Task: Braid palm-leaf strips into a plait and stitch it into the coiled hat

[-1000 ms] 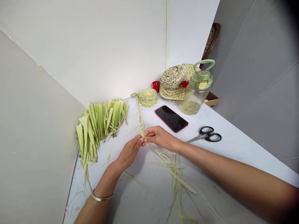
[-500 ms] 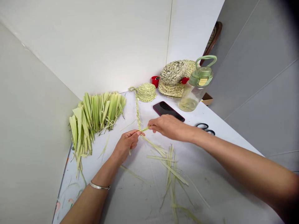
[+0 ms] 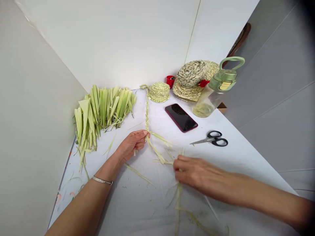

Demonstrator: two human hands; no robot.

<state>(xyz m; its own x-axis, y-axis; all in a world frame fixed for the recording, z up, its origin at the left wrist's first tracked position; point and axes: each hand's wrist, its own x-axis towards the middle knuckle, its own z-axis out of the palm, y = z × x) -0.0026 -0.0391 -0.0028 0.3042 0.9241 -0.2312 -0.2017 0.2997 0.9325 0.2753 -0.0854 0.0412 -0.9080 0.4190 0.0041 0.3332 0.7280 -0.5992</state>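
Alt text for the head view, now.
Left hand pinches the loose end of a braided strand on a white table; right hand is at loose leaf strips. Around them: husk bundle, coiled braid, phone, scissors, bottle.

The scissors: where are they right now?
In the head view, the scissors lie right of centre on the white table, just beyond the right forearm and beside the black-screened phone.

no readable text, no legible labels, no brand names, no numbers, no signs
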